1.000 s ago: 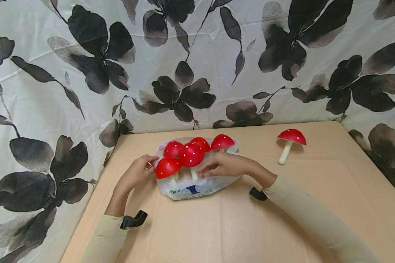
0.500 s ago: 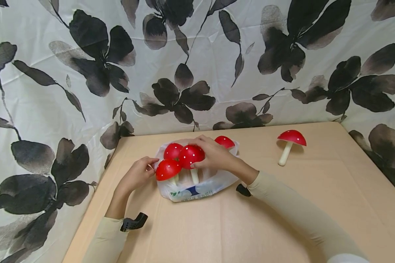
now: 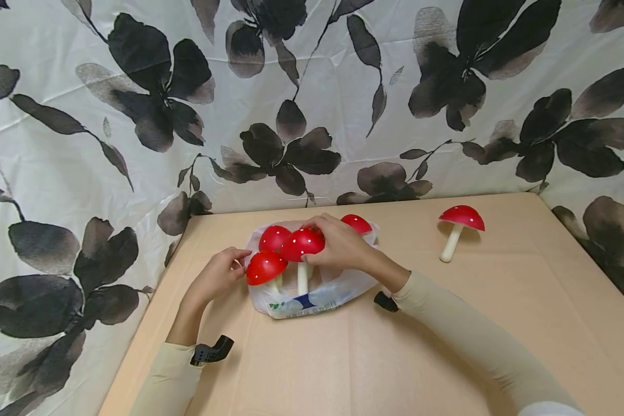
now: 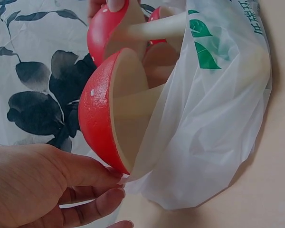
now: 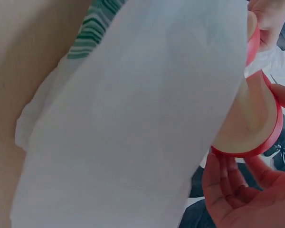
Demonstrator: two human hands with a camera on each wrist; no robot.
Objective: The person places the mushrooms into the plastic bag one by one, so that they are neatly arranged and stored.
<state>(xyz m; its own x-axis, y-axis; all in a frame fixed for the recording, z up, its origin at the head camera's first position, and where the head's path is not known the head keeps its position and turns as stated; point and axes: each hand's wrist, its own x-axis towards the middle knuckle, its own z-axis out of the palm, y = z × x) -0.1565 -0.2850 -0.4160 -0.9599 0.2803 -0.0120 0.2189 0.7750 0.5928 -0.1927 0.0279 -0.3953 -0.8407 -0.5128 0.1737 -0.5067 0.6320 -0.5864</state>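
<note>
A white plastic bag (image 3: 338,289) lies with its mouth open, several red-capped, white-dotted mushroom figures inside. My left hand (image 3: 221,271) pinches the bag's rim between thumb and forefinger, right beside the leftmost mushroom (image 3: 265,267); the left wrist view shows this pinch close to the red cap (image 4: 100,102). My right hand (image 3: 340,245) grips the front middle mushroom (image 3: 297,247) by its cap, with the pale stem pointing down into the bag. In the right wrist view, fingers and thumb span that cap (image 5: 270,135), and bag plastic covers much of the view.
Another mushroom figure (image 3: 461,216) lies on the light tabletop (image 3: 473,312) at the back right. A floral cloth (image 3: 353,115) hangs behind the table. Black wrist cameras (image 3: 212,350) sit on both forearms.
My right hand has risen from beside the stems to grip the front middle mushroom's cap. That mushroom's stem has since swung slightly left. My left hand stays at the bag's rim.
</note>
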